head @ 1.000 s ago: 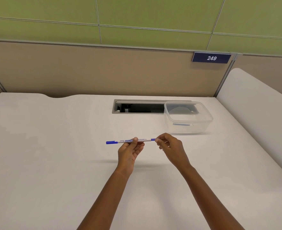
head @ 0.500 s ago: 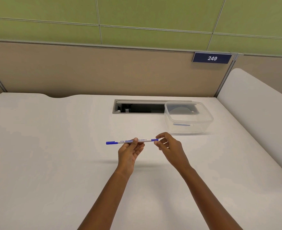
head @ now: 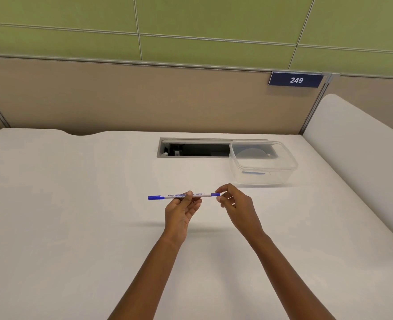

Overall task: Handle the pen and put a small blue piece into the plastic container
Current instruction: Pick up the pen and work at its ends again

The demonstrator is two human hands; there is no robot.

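Note:
A thin white pen (head: 176, 196) with a blue cap at its left end and a small blue piece (head: 215, 194) at its right end lies level above the white desk (head: 75, 227). My left hand (head: 181, 210) pinches the pen's middle between thumb and fingers. My right hand (head: 236, 206) pinches the blue piece at the right tip. A clear plastic container (head: 262, 163) stands open at the back right, with a blue item lying in it.
A rectangular cable slot (head: 195, 148) is cut into the desk just left of the container. A beige partition with a blue "249" sign (head: 296, 80) rises behind. A white side panel (head: 357, 144) borders the desk's right edge.
The right hand's fingers have shifted slightly to the right along the pen's tip, so more of the blue end piece shows. The left hand and pen stay in place.

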